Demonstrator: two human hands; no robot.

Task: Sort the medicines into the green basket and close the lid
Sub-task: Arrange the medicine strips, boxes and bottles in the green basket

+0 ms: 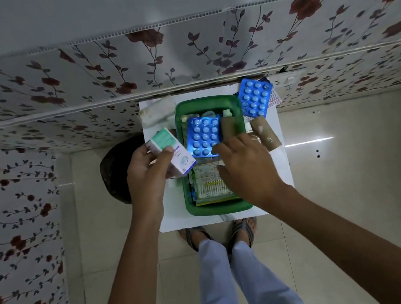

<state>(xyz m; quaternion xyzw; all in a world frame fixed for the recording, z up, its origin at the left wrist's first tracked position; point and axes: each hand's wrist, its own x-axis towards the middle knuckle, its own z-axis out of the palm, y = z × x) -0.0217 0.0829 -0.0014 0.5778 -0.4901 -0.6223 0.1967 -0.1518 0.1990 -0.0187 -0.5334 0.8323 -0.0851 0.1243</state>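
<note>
The green basket (222,207) sits open on a small white table (278,166), already partly filled with packets and strips. The left hand (145,175) grips a white-and-teal medicine box (172,153) at the basket's left rim, fingers and thumb closed around it. The right hand (245,166) is over the basket interior with fingers spread; its fingertips touch the near edge of a blue blister strip (203,135) lying on the contents, but whether they pinch or merely press it cannot be determined. A second blue blister strip (255,98) lies outside, at the basket's far right corner, beside a brown cardboard piece (265,133). No lid is identifiable in this view. Risk: the contents appear stacked high and loosely; adding the box on top could leave items proud of the rim and prevent lid closure. Risk: the outside strip lies near the table edge and could be knocked off by a careless reach.
</note>
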